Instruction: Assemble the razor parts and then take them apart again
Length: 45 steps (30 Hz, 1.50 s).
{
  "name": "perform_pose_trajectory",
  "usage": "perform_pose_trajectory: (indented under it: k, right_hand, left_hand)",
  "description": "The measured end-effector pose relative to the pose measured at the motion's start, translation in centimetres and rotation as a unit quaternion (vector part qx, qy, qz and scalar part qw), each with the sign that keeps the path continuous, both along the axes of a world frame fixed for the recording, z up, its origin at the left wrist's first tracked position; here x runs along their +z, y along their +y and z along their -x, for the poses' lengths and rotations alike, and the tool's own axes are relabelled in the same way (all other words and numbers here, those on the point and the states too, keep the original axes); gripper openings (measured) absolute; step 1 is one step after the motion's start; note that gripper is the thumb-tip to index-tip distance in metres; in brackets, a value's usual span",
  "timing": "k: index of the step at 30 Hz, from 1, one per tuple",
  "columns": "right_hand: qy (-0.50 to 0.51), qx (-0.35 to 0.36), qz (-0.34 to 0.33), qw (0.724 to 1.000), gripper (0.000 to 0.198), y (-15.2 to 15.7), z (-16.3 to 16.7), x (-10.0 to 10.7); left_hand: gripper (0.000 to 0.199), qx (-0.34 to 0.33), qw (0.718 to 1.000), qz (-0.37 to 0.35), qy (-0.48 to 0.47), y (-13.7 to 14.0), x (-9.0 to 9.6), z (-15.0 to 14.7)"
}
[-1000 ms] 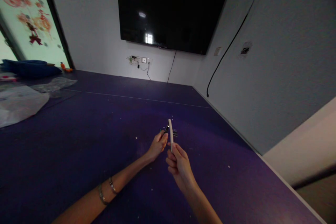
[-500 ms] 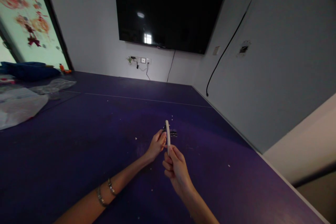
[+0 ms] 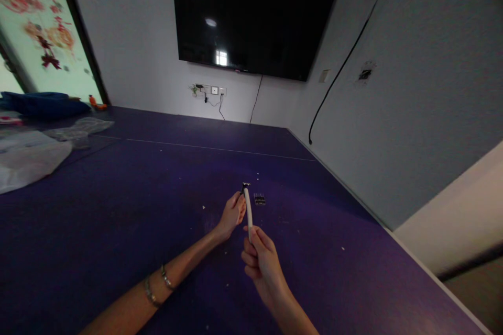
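Near the middle of the table, my left hand is closed on a small dark piece. It has a pale, T-shaped top like a razor head, but is too small to name surely. My right hand, lower and nearer to me, pinches the lower end of a slim, slightly curved white stick. The stick points up and away from me, its far end at the dark piece; whether they touch, I cannot tell. Just right of them, a small flat dark pack with clear edges lies on the purple tabletop.
Crumpled clear and white plastic bags lie at the left, with dark blue cloth and a small orange object behind. A black cable hangs down the right wall. A television is on the far wall.
My right hand has drawn slightly down and left with the white stick. The stick's far end has dropped, so the dark piece's T-shaped top now shows above it.
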State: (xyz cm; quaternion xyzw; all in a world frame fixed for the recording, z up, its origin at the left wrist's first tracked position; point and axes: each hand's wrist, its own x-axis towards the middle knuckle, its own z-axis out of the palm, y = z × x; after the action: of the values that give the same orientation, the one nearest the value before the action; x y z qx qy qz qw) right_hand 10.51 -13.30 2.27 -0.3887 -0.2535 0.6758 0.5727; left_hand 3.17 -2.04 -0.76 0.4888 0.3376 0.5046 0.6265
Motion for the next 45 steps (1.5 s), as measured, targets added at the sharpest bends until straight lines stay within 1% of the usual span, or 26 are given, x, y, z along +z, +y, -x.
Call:
perform_pose_trajectory:
  k: [5,12,17,23,25,28,31,35,38,40,42,45]
  right_hand:
    - [-0.003,-0.023,-0.026,0.999,0.037,0.4,-0.3,0.6]
    - [0.013,-0.006,0.009,1.0,0.041,-0.1,-0.1,0.3]
    - [0.017,-0.026,-0.012,0.999,0.04,0.2,-0.2,0.7]
    - [0.015,-0.004,0.014,1.0,0.039,-0.4,-0.1,-0.5]
    - [0.007,-0.02,0.001,1.0,0.037,-0.4,-0.4,-0.5]
    - [-0.013,-0.052,-0.04,0.998,0.033,-0.1,-1.1,0.0]
    - [-0.04,-0.049,-0.062,0.996,0.03,0.3,-1.7,0.4]
    - [-0.081,-0.041,-0.082,0.992,0.028,0.3,-2.0,-0.2]
    - [-0.141,-0.052,-0.092,0.984,0.028,0.6,-2.5,-0.8]
    - [-0.2,-0.055,-0.106,0.973,0.028,1.3,-3.2,-1.0]
    - [-0.268,-0.063,-0.135,0.952,0.028,2.4,-4.2,-0.9]
    - [-0.359,-0.088,-0.187,0.91,0.027,4.7,-6.1,-0.5]
  left_hand:
    - [0.035,-0.01,1.0,-0.017,0.007,-0.1,0.0,0.0]
    - [0.034,-0.013,1.0,-0.008,0.0,-0.3,0.0,-0.1]
    - [0.032,-0.02,1.0,-0.018,0.017,-0.5,0.0,-0.1]
    - [0.033,-0.012,1.0,-0.012,-0.004,0.3,-0.1,0.2]
    - [0.033,-0.004,1.0,-0.026,-0.009,0.8,0.0,0.6]
    - [0.031,-0.004,0.999,-0.044,-0.006,1.4,0.2,1.1]
    - [0.029,-0.016,0.998,-0.057,0.003,1.9,0.0,1.5]
    - [0.029,-0.025,0.997,-0.06,0.03,2.3,-0.5,1.7]
    - [0.031,-0.015,0.997,-0.069,0.037,2.6,-0.9,1.7]
    - [0.032,-0.008,0.997,-0.069,0.036,2.8,-0.9,1.6]
    - [0.033,0.001,0.998,-0.051,0.034,2.8,-0.7,1.6]
    - [0.03,0.004,1.0,-0.008,0.022,2.5,-0.1,1.5]
